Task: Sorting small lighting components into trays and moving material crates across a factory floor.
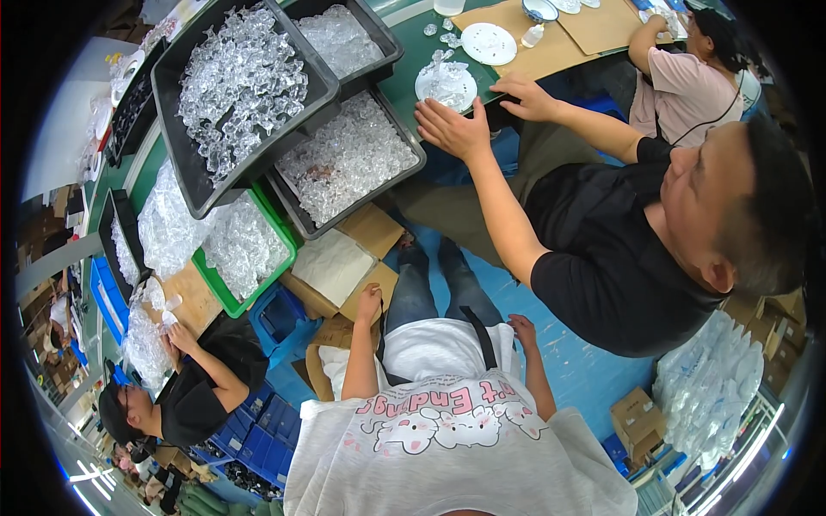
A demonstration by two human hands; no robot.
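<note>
My left hand hangs beside my thigh, next to an open cardboard box. Its fingers are curled in, and nothing shows in them. On my other side, my right hand hangs by my hip, fingers loosely apart and holding nothing visible. Neither hand touches the bins in front of me. A dark bin of small clear plastic pieces stands nearest, at the table's edge. Above and left of it, a larger dark bin is tilted and heaped with clear pieces.
At right, a co-worker in black reaches over a white round plate bearing clear pieces. Another person handles clear parts at lower left, by a green tray. Bagged clear goods and a carton stand at right.
</note>
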